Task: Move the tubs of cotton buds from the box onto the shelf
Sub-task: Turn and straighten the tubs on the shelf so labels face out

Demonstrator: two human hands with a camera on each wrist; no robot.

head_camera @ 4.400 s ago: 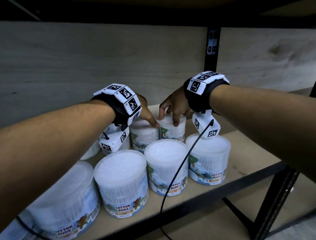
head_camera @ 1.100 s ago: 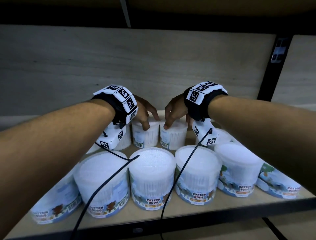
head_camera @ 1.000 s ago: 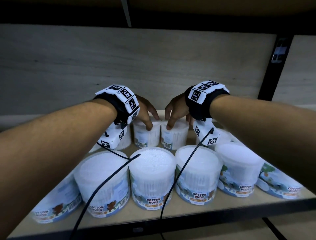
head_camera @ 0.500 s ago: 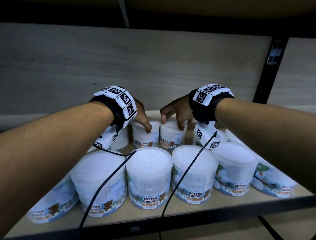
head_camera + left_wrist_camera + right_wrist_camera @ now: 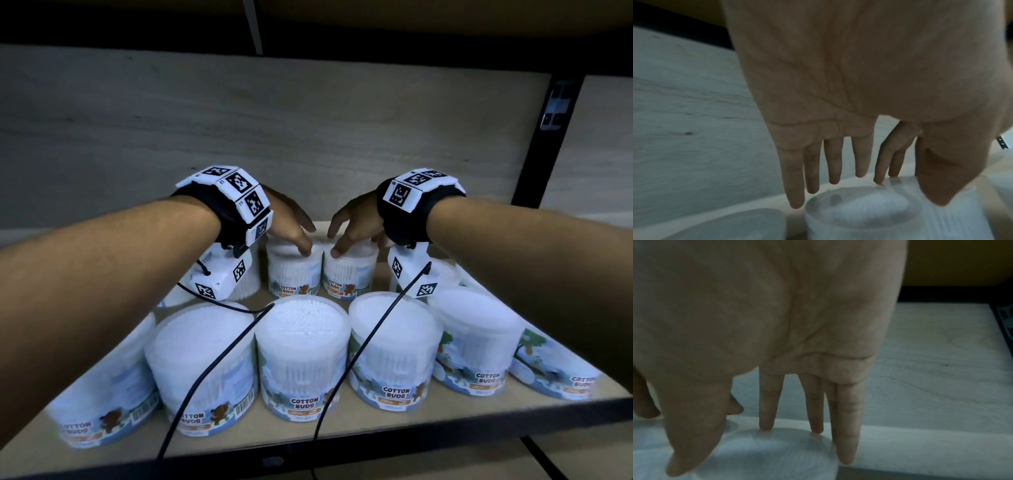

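1. Along the front edge of the wooden shelf [image 5: 445,416] we see a row of round, clear plastic tubs [image 5: 303,356], packed with white cotton buds and wrapped in printed labels.
2. Behind them, toward the back edge, stand two smaller tubs, touching side by side.
3. Our left hand [image 5: 287,222] rests straight, loose fingers [image 5: 812,170] over the left back tub [image 5: 294,270], gripping nothing.
4. Our right hand [image 5: 356,222] lies likewise released, fingertips [image 5: 766,423] touching the right back tub's [image 5: 349,272] smooth lid.
5. Behind rises a pale, grained wooden back panel [image 5: 308,137].
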